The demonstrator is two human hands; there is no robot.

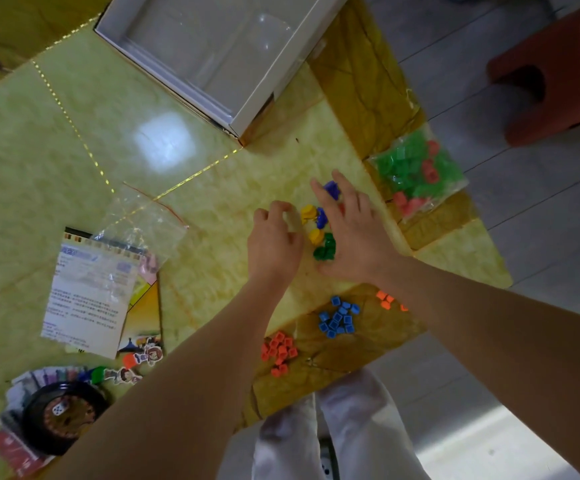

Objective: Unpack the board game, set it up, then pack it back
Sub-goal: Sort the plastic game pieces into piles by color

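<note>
While its fingers lay straight and spread, the right hand (351,233) made a wide, empty grip, palm down over the right side of a heap of pawns (319,233); a blue pawn showed between two of the fingers. The left hand (274,237) sat just left of the heap with its fingers curled down toward the counter (56,150), and whether that grip pinched anything could not be told.

The heap lay between the two hands, its long axis running from blue pawns at the top through yellow to green at the bottom. The right hand was the nearer, overlapping the heap, so a sweep leftward would probably gather the pawns against the left hand.

Below the hands lay loose blue cubes (339,317) and orange cubes (278,351). At right, a bag of houses (416,171), green and red, sat at the counter's edge. Left of centre an empty bag (143,223) overlapped a rule sheet (87,292) on the folded board (143,313). A black dish (63,414) holding a die sat at lower left. The open box (247,109) stood at top centre.

The counter was glossy yellow-green. Beyond it were a grey tiled floor (489,81) and, at upper right, a red stool (558,81).
</note>
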